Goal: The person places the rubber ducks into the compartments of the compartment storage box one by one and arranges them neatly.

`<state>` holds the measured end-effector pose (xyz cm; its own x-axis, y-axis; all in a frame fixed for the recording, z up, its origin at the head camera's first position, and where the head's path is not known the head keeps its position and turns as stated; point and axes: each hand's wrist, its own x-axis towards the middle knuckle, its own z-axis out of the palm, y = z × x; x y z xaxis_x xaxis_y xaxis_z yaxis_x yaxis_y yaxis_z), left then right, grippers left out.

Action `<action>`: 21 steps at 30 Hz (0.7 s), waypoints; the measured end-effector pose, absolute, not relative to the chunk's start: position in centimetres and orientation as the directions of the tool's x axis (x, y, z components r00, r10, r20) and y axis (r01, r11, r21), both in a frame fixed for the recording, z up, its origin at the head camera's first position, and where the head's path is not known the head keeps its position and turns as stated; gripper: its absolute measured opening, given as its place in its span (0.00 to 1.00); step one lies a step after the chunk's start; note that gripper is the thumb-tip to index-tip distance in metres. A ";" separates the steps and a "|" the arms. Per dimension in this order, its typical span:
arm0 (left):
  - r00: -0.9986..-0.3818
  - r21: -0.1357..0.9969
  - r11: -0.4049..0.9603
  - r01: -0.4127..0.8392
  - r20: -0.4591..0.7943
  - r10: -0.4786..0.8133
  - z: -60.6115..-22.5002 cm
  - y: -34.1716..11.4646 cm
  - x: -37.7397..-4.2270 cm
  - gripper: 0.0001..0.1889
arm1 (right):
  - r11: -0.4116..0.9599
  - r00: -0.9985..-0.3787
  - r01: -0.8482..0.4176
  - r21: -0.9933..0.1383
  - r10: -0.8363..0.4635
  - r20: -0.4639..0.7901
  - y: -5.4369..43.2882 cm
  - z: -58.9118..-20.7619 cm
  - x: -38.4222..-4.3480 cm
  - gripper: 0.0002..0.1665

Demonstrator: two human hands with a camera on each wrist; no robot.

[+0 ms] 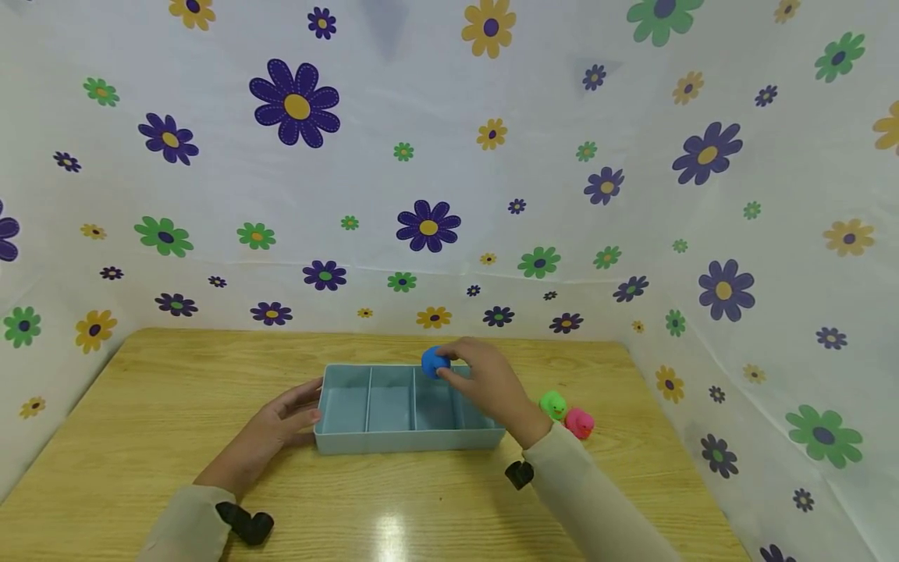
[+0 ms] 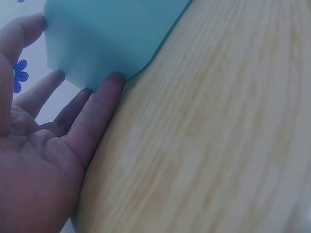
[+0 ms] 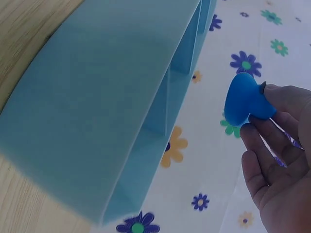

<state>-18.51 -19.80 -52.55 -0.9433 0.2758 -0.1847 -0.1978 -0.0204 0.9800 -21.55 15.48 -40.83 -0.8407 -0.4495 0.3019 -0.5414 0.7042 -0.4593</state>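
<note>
Held between thumb and fingertips of my right hand [image 1: 492, 382], a small blue rubber duck [image 1: 435, 362] is above the back part of the divided box. The right wrist view shows the blue rubber duck [image 3: 247, 101] raised beyond the box's rim, apart from it. My left hand [image 1: 281, 428] rests against the left end of the pale blue box [image 1: 410, 442]. In the left wrist view, extended fingertips touch the end wall of the box [image 2: 107, 39], low down near the table. Several compartments, split by thin walls, make up the box; the right hand hides part of the rightmost one.
A green rubber duck [image 1: 552, 404] and a pink rubber duck [image 1: 579, 422] sit close together on the wooden table [image 1: 351, 507], right of the box. Behind the table and at its sides hangs a white flower-patterned cloth [image 1: 393, 172].
</note>
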 end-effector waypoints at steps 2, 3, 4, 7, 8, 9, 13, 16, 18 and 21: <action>-0.945 0.979 -0.024 -0.204 -0.190 0.268 -52.6 -19.8 -18.5 0.37 | 0.690 -0.834 -0.551 -0.469 -0.465 0.296 14.5 -40.9 -21.6 0.16; -0.945 0.979 -0.018 -0.202 -0.190 0.268 -52.6 -19.8 -18.5 0.37 | 0.682 -0.831 -0.555 -0.476 -0.473 0.292 14.1 -40.9 -21.6 0.16; -0.944 0.980 -0.010 -0.199 -0.189 0.270 -52.7 -19.8 -18.5 0.37 | 0.677 -0.828 -0.559 -0.478 -0.481 0.288 13.7 -41.0 -21.7 0.16; -0.944 0.980 0.017 -0.197 -0.194 0.267 -52.7 -19.9 -18.5 0.37 | 0.660 -0.820 -0.569 -0.491 -0.503 0.273 12.4 -41.2 -21.8 0.15; -0.943 0.981 0.023 -0.194 -0.193 0.271 -52.7 -19.9 -18.5 0.37 | 0.657 -0.819 -0.568 -0.495 -0.509 0.264 12.0 -41.2 -21.8 0.15; -0.942 0.981 0.029 -0.193 -0.194 0.274 -52.7 -19.9 -18.5 0.37 | 0.657 -0.818 -0.569 -0.495 -0.515 0.257 11.6 -41.3 -21.8 0.16; -0.941 0.978 0.045 -0.203 -0.208 0.267 -52.7 -20.0 -18.5 0.38 | 0.652 -0.808 -0.578 -0.491 -0.543 0.230 10.1 -41.5 -21.9 0.16; -0.940 0.978 0.050 -0.205 -0.210 0.270 -52.6 -20.0 -18.4 0.40 | 0.650 -0.797 -0.589 -0.480 -0.563 0.216 9.0 -41.7 -22.0 0.17; -0.939 0.978 0.045 -0.202 -0.207 0.274 -52.6 -20.0 -18.4 0.40 | 0.647 -0.795 -0.591 -0.482 -0.570 0.209 8.3 -41.8 -21.9 0.17; -0.941 0.979 0.047 -0.196 -0.202 0.272 -52.5 -20.0 -18.4 0.40 | 0.657 -0.797 -0.587 -0.474 -0.573 0.192 7.5 -42.2 -21.9 0.17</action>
